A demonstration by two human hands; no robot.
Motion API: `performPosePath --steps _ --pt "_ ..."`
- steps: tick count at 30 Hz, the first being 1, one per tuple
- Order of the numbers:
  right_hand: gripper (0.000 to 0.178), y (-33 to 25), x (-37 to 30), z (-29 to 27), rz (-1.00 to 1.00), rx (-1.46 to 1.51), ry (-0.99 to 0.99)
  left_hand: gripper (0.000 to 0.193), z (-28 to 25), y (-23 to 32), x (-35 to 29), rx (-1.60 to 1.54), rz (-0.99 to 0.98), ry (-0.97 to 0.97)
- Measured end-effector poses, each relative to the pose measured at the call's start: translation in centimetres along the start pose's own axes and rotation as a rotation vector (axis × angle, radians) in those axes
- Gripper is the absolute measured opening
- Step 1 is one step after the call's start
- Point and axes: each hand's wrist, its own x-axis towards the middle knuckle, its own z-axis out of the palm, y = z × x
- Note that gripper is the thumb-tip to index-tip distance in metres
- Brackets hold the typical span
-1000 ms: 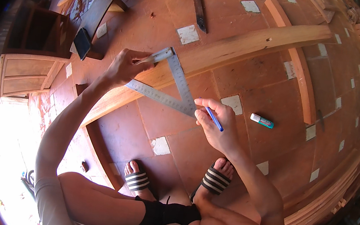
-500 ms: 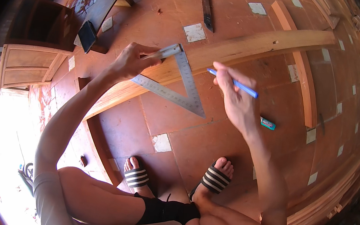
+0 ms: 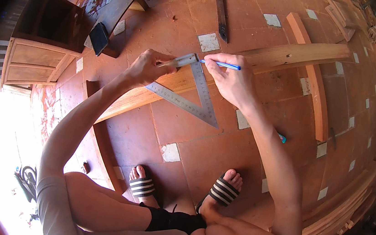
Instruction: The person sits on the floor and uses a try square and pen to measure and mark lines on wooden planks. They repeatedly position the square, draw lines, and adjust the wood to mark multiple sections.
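On the long plank [image 3: 272, 57], my left hand [image 3: 145, 67] presses the metal triangle [image 3: 191, 90] flat while my right hand [image 3: 231, 78] pinches a blue pen [image 3: 221, 64] at its edge; no line visible yet.

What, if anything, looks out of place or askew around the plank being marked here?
Little stands out. The left hand presses the metal square on the plank; the right hand holds a blue pen there. A small teal object lies loose on the floor tiles, partly hidden by the right forearm.
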Motion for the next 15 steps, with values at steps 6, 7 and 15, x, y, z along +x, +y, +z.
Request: performPosePath --steps 6,7,15 --pt "0.011 -1.7 -2.5 -1.7 -0.040 -0.199 -0.106 0.042 0.2 -0.2 -0.2 -0.015 0.043 0.030" --pt "0.011 -1.9 -3.2 -1.9 0.012 -0.228 -0.154 0.042 0.2 -0.2 -0.1 -0.009 0.037 0.029" --pt "0.020 -0.6 -6.0 -6.3 0.250 0.043 -0.026 0.042 0.7 0.8 1.1 -0.029 -0.008 0.008"
